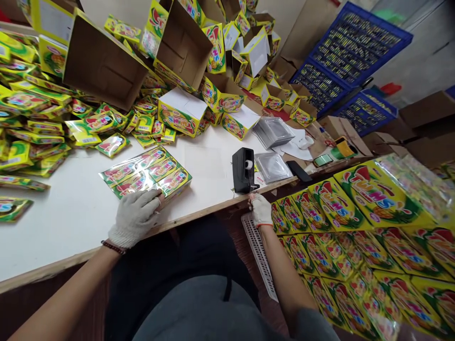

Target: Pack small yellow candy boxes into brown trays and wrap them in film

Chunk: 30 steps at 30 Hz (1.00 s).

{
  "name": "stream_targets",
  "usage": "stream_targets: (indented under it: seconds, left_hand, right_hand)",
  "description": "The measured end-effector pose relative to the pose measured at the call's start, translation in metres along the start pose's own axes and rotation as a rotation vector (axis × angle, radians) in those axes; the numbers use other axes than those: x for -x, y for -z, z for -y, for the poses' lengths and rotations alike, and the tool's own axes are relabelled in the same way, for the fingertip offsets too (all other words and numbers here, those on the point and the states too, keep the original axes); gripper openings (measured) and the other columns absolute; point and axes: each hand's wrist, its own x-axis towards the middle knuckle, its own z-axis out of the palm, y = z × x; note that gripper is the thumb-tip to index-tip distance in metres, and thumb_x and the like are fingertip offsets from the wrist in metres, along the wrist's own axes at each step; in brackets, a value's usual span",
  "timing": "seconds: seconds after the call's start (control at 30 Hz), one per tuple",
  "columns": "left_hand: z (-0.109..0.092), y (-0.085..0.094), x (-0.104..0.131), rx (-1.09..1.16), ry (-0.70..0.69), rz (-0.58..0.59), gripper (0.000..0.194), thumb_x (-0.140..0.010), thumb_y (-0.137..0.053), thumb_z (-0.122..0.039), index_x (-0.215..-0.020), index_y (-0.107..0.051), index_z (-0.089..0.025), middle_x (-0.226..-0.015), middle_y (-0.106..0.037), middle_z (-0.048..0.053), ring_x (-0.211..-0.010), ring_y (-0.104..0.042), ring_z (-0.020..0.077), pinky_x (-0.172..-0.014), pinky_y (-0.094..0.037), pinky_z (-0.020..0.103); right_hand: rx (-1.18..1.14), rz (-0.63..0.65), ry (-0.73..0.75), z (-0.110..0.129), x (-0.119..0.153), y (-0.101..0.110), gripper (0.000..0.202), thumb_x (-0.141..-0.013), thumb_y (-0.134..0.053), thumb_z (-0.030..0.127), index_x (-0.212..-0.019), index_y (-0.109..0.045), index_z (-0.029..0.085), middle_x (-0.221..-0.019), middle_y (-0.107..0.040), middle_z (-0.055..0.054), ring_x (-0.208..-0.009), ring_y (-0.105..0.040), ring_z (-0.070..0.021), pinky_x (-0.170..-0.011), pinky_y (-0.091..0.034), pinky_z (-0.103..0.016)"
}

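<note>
Pack (151, 173): film-covered, yellow and green, flat on the worktop (71, 227), partly under the left grip.
Left grip (138, 213): gloved, open and palm down, laid over the pack's near edge.
Right grip (261, 211): gloved, closed with fingers bunched at the front of the tape dispenser (241, 173); cannot tell whether tape sits between the fingers.
Small boxes (24, 102): heaped beyond and left of the left grip.
Plastic trays (273, 166): beyond the right grip, beside the dispenser.
Printed cartons (380, 196): stacked in rows right of the right grip.
White basket (261, 255): below the right grip.
</note>
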Motion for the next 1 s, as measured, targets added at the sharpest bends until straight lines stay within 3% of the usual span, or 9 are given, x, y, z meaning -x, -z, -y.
stream_targets:
  seconds: [0.1, 0.2, 0.27, 0.37, 0.47, 0.57, 0.67, 0.8, 1.0]
  left_hand:
    - [-0.001, 0.000, 0.001, 0.023, 0.013, 0.015, 0.024, -0.083, -0.056, -0.021, -0.101, -0.072, -0.026, -0.117, -0.073, 0.007, -0.096, -0.067, 0.0280, -0.073, -0.048, 0.040]
    - [-0.004, -0.001, 0.003, 0.064, 0.052, 0.031, 0.025, -0.082, -0.055, -0.021, -0.100, -0.073, -0.026, -0.117, -0.073, 0.008, -0.098, -0.067, 0.0278, -0.075, -0.048, 0.041]
    - [-0.008, -0.001, 0.004, 0.105, 0.089, 0.044, 0.025, -0.083, -0.055, -0.021, -0.099, -0.074, -0.026, -0.116, -0.073, 0.008, -0.101, -0.066, 0.0273, -0.077, -0.049, 0.040]
    - [-0.011, -0.003, 0.005, 0.136, 0.116, 0.062, 0.025, -0.084, -0.055, -0.021, -0.100, -0.074, -0.026, -0.116, -0.073, 0.008, -0.103, -0.065, 0.0269, -0.080, -0.050, 0.041]
    - [-0.014, -0.002, 0.006, 0.104, 0.117, 0.071, 0.027, -0.084, -0.054, -0.020, -0.101, -0.074, -0.025, -0.116, -0.073, 0.008, -0.103, -0.065, 0.0274, -0.082, -0.050, 0.042]
    - [-0.016, 0.002, 0.004, 0.076, 0.112, 0.092, 0.027, -0.083, -0.054, -0.018, -0.101, -0.074, -0.023, -0.116, -0.073, 0.008, -0.100, -0.065, 0.0277, -0.081, -0.049, 0.042]
    - [-0.019, 0.005, 0.002, 0.108, 0.159, 0.113, 0.026, -0.082, -0.054, -0.017, -0.100, -0.072, -0.021, -0.114, -0.073, 0.009, -0.099, -0.064, 0.0267, -0.083, -0.050, 0.042]
    - [-0.023, 0.005, 0.001, 0.140, 0.265, 0.124, 0.029, -0.080, -0.055, -0.015, -0.105, -0.070, -0.016, -0.109, -0.072, 0.012, -0.103, -0.063, 0.0275, -0.088, -0.050, 0.043]
    - [-0.027, 0.016, -0.003, 0.047, 0.181, 0.258, 0.042, -0.085, -0.056, -0.016, -0.125, -0.066, -0.026, -0.122, -0.065, 0.011, -0.106, -0.059, 0.0301, -0.084, -0.047, 0.044]
  right_hand:
    - [0.001, 0.045, -0.047, -0.004, -0.005, -0.006, 0.043, -0.071, -0.052, 0.063, -0.070, -0.056, 0.021, -0.059, -0.055, -0.001, -0.055, -0.050, -0.0154, -0.052, -0.041, -0.029]
    - [0.065, 0.093, -0.050, -0.007, -0.003, 0.008, 0.038, -0.066, -0.059, 0.059, -0.057, -0.050, 0.023, -0.050, -0.047, 0.002, -0.055, -0.046, -0.0156, -0.053, -0.037, -0.029]
    - [0.106, 0.155, -0.032, -0.009, 0.006, 0.020, 0.039, -0.063, -0.063, 0.056, -0.048, -0.045, 0.024, -0.046, -0.041, 0.003, -0.057, -0.044, -0.0162, -0.054, -0.035, -0.029]
    - [0.111, 0.301, 0.009, -0.003, 0.027, 0.020, 0.040, -0.065, -0.064, 0.059, -0.052, -0.052, 0.023, -0.052, -0.048, 0.001, -0.059, -0.046, -0.0167, -0.056, -0.036, -0.029]
    - [-0.075, 0.534, 0.047, 0.024, 0.051, -0.013, 0.043, -0.074, -0.063, 0.063, -0.064, -0.057, 0.022, -0.061, -0.055, 0.001, -0.059, -0.048, -0.0153, -0.057, -0.040, -0.029]
    - [-0.311, 0.795, 0.089, 0.065, 0.072, -0.065, 0.043, -0.078, -0.067, 0.061, -0.067, -0.058, 0.021, -0.062, -0.054, 0.002, -0.059, -0.050, -0.0130, -0.058, -0.042, -0.026]
    - [-0.371, 0.941, 0.078, 0.096, 0.084, -0.112, 0.045, -0.075, -0.068, 0.065, -0.072, -0.062, 0.020, -0.060, -0.055, 0.002, -0.058, -0.051, -0.0128, -0.056, -0.042, -0.025]
    - [-0.254, 1.002, 0.138, 0.100, 0.089, -0.148, 0.047, -0.077, -0.060, 0.067, -0.067, -0.059, 0.021, -0.058, -0.055, 0.001, -0.056, -0.051, -0.0129, -0.055, -0.042, -0.026]
    - [-0.064, 0.938, 0.185, 0.088, 0.087, -0.162, 0.048, -0.081, -0.056, 0.065, -0.058, -0.055, 0.022, -0.055, -0.056, 0.001, -0.055, -0.051, -0.0132, -0.055, -0.040, -0.026]
